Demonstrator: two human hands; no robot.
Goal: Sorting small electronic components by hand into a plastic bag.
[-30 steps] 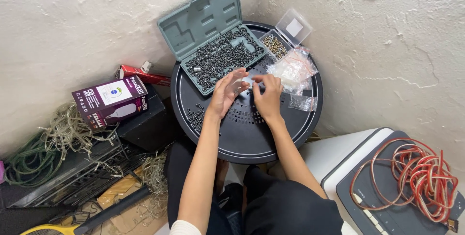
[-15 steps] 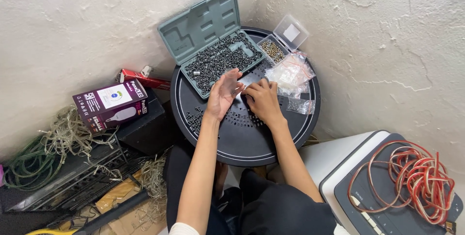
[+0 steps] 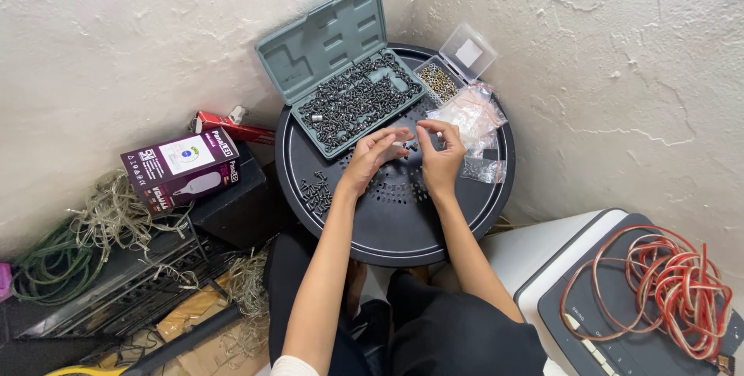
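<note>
Looking down from the head camera, the left hand (image 3: 374,156) and the right hand (image 3: 439,157) meet over a round black tray table (image 3: 387,225). Both have their fingertips pinched together on a small pale piece (image 3: 401,144) held between them, just above the tabletop; what the piece is cannot be told at this size.

Just beyond the hands lies an open grey-green plastic case (image 3: 329,39), its lid tilted back toward the wall and its lower half filled with dark screws (image 3: 353,103). Right of it sits a small clear box (image 3: 457,62) with its lid raised, holding brass-coloured bits. Clear plastic bags (image 3: 474,116) lie just beside the right hand. A loose scatter of dark screws (image 3: 316,192) rests on the tabletop near the left wrist.

Around the table stand rough whitewashed walls meeting in a corner. On the left are a purple bulb carton (image 3: 180,167), a red box (image 3: 232,128), a black box, and tangled pale and green cords (image 3: 93,229). On the right, a coil of red cable (image 3: 666,287) lies on a white and grey appliance (image 3: 558,267).
</note>
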